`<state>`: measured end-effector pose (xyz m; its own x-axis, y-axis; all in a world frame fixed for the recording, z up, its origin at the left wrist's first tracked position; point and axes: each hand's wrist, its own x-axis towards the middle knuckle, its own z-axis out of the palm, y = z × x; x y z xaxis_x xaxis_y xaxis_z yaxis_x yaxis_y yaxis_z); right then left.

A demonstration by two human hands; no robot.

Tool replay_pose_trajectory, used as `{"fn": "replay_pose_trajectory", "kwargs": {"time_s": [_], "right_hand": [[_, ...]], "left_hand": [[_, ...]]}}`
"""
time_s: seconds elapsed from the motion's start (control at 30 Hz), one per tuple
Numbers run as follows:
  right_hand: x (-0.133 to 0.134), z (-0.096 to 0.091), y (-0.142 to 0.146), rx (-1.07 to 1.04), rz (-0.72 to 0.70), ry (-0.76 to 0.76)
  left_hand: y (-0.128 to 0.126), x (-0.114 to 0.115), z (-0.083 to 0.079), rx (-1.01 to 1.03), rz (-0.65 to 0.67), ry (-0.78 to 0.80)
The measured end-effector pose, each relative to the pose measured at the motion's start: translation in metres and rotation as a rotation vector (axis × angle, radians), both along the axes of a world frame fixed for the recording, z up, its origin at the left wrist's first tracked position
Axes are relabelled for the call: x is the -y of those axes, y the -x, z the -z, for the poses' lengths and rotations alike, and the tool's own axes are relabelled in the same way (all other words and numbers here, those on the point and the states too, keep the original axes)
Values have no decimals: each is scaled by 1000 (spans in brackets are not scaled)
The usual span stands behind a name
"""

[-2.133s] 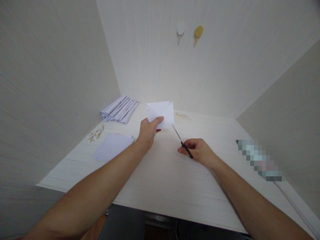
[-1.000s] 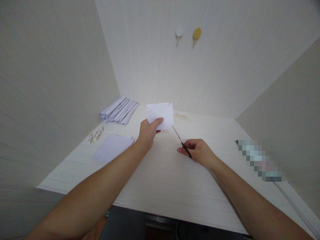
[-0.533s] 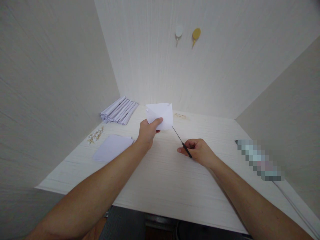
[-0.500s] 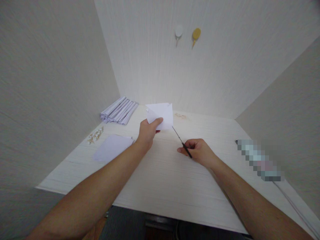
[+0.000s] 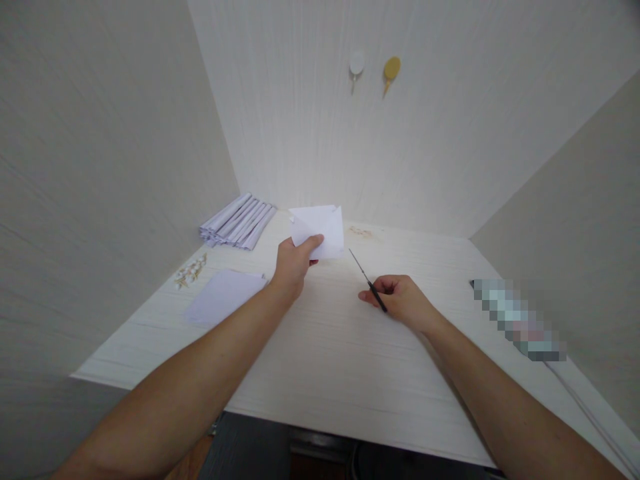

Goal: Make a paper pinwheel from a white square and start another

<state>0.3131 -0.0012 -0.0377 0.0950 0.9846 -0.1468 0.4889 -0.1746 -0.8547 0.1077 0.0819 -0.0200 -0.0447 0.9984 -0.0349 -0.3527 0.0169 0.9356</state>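
Paper (image 5: 327, 230) sits pinched in the left hand (image 5: 294, 263) — at the paper's four o'clock, the right hand (image 5: 404, 300) pinches black-handled scissors (image 5: 377, 296).

From here I count two hands (image 5: 294, 262) holding one folded paper (image 5: 325, 227) and one pair of scissors (image 5: 377, 296); left of them, one paper pile (image 5: 225, 295) and one paper bundle (image 5: 237, 221); right, one pixelated object (image 5: 517, 320); beyond, two hooks (image 5: 392, 68).

We see soft, dim light, brightest low on the back wall (image 5: 310, 153); a pixelated patch (image 5: 520, 323) hides detail rightward.
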Motion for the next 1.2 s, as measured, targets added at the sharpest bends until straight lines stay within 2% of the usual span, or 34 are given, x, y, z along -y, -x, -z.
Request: {"fn": "replay_pose_trajectory", "kwargs": {"time_s": [0.13,0.33,0.43,0.6,0.8,0.9,1.0,1.1,1.2], "right_hand": [[-3,-3,0,-85,155,-67],[-5,-14,0,-226,262,-238],[-5,-16,-2,-268,285,-306],[-3,-18,-3,-301,252,-308],[1,-18,-1,-328,101,-181],[1,-17,1,-304,102,-164],[0,-14,1,-318,156,-175],[-2,-9,2,-371,241,-224],[-2,-4,6,-457,339,-294]], "left_hand": [[0,-2,5,-99,68,2],[-3,4,11,-376,469,36],[-3,7,12,-461,606,29],[-2,9,11,-551,720,20],[1,11,9,-565,838,-2],[2,8,9,-548,822,-23],[0,5,9,-431,664,-6],[-3,6,6,-223,530,45],[-6,12,4,-116,584,96]]}}
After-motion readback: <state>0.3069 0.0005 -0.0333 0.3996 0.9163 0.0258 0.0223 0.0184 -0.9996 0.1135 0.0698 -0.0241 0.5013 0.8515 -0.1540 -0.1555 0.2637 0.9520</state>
